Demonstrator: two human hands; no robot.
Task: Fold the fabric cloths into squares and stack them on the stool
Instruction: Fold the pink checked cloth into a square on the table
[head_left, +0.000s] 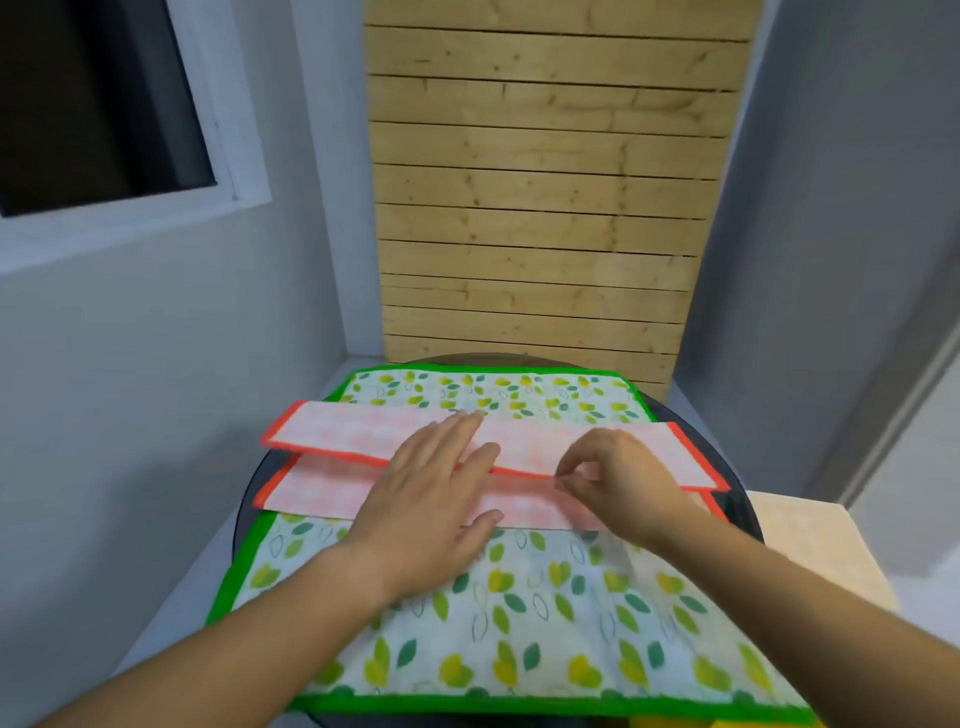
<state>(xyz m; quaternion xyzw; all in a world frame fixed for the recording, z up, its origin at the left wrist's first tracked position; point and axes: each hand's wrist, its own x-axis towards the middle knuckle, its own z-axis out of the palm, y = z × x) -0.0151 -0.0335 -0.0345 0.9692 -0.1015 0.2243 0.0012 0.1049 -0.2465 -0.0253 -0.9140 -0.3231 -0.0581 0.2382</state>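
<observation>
A pink cloth with an orange-red border (343, 434) lies folded into a long strip across a white cloth with green and yellow leaves and a green border (524, 618). Both lie on a round dark stool (727, 467). My left hand (431, 493) rests flat on the middle of the pink strip, fingers straight. My right hand (618, 478) pinches the front edge of the pink cloth's upper layer between thumb and fingertips, just right of the left hand.
A wooden slatted panel (540, 208) stands behind the stool. Grey walls close in on both sides, with a dark window (93, 98) at the upper left. A pale beige surface (810, 545) lies at the right of the stool.
</observation>
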